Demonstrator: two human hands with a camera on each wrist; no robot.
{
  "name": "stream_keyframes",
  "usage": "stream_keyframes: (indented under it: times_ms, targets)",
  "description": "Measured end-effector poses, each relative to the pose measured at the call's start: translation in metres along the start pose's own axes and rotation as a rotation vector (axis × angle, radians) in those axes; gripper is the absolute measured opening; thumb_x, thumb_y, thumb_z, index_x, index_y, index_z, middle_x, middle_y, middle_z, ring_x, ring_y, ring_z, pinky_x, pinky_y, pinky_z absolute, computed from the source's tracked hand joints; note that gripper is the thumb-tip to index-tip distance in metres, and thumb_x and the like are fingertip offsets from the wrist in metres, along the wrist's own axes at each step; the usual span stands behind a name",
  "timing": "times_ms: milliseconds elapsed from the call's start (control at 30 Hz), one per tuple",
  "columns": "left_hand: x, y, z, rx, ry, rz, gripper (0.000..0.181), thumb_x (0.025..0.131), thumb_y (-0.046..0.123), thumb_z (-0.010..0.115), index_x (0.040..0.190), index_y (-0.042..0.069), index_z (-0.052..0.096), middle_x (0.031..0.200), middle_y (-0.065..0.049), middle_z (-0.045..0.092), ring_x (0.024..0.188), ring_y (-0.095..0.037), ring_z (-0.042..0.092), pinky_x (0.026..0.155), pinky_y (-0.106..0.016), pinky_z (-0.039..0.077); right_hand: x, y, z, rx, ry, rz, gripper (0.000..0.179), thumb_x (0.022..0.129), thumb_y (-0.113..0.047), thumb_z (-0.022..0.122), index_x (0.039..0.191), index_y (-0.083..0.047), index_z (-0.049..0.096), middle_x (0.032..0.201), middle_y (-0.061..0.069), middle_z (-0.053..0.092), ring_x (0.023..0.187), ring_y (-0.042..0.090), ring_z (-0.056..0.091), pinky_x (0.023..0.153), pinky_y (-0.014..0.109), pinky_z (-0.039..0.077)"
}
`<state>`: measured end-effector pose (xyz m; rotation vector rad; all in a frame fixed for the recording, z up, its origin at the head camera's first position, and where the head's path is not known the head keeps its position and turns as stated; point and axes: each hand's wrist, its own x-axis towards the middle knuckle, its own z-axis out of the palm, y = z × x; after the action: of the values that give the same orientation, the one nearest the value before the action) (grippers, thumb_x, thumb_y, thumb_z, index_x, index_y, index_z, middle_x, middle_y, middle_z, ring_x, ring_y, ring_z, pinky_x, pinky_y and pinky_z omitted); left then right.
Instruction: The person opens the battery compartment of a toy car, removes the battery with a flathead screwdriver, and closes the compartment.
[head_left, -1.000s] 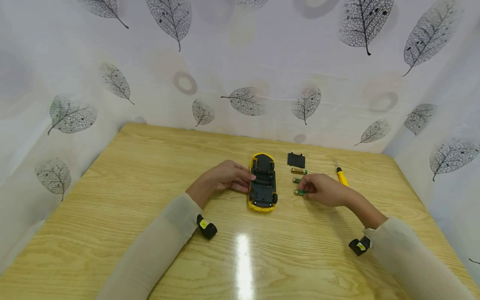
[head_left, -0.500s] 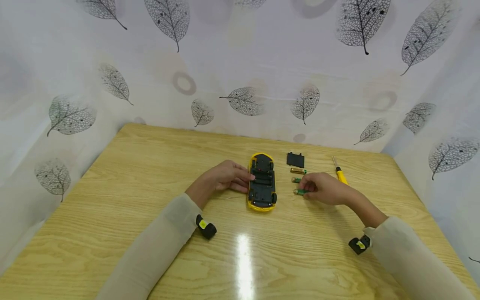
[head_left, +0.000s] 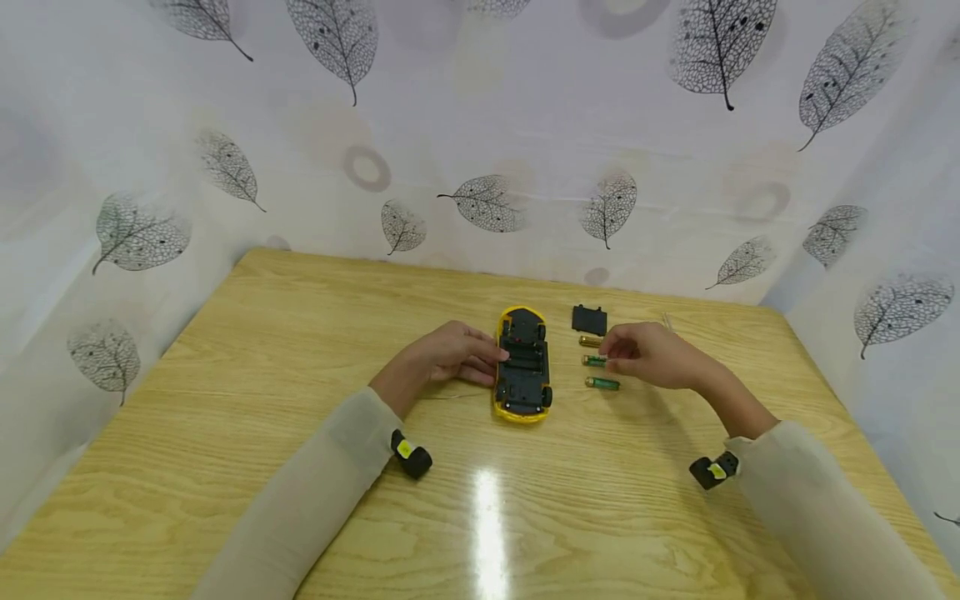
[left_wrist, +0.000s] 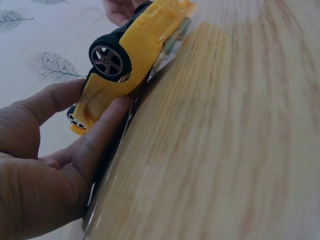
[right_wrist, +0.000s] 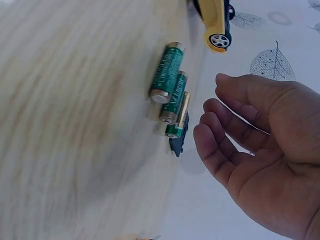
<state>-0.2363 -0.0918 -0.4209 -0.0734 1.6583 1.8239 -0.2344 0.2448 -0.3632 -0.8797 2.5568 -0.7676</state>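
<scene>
A yellow toy car (head_left: 523,392) lies upside down, its black underside and open battery compartment facing up. My left hand (head_left: 457,353) holds its left side, thumb over the underside edge and fingers against the yellow body (left_wrist: 142,42). Right of the car are three batteries in a column: a near green one (head_left: 603,383), a middle green one (head_left: 593,361) and a far gold-and-green one (head_left: 589,342). My right hand (head_left: 651,357) hovers beside the middle and far batteries; in the right wrist view its loosely bent fingers (right_wrist: 212,137) are apart from them, holding nothing.
Beyond the batteries lies a black battery cover (head_left: 589,320). A screwdriver's metal shaft (head_left: 667,320) shows behind my right hand, which hides its handle. Past the wooden table (head_left: 337,283) hangs a leaf-patterned curtain (head_left: 300,167).
My right hand has let go of the nearest battery and moved up and away toward the farther ones. It now covers the screwdriver handle. The left hand and car stay put.
</scene>
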Motion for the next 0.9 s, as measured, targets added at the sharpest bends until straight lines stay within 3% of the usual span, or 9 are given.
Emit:
stream_keyframes:
  times_ms: [300,900]
  targets:
    - [0.001,-0.002,-0.001,-0.008,-0.005,0.005,0.028,0.094,0.003,0.073,0.120,-0.007,0.068,0.099,-0.017,0.072,0.084,-0.025,0.071,0.080,-0.040,0.065,0.023,0.011,-0.007,-0.059,0.076,0.027,0.017,0.101,-0.009,0.065,0.116,0.000,0.067,0.101,0.005,0.070,0.090,0.018,0.066,0.073,0.034,0.058]
    - [0.000,-0.001,0.000,-0.001,0.002,0.003,0.031,0.094,0.005,0.074,0.121,-0.007,0.067,0.101,-0.017,0.070,0.086,-0.026,0.071,0.082,-0.041,0.065,0.057,0.035,-0.009,-0.033,0.185,0.146,0.032,0.105,-0.015,0.060,0.131,0.004,0.060,0.122,0.024,0.062,0.114,0.044,0.061,0.092,0.056,0.056]
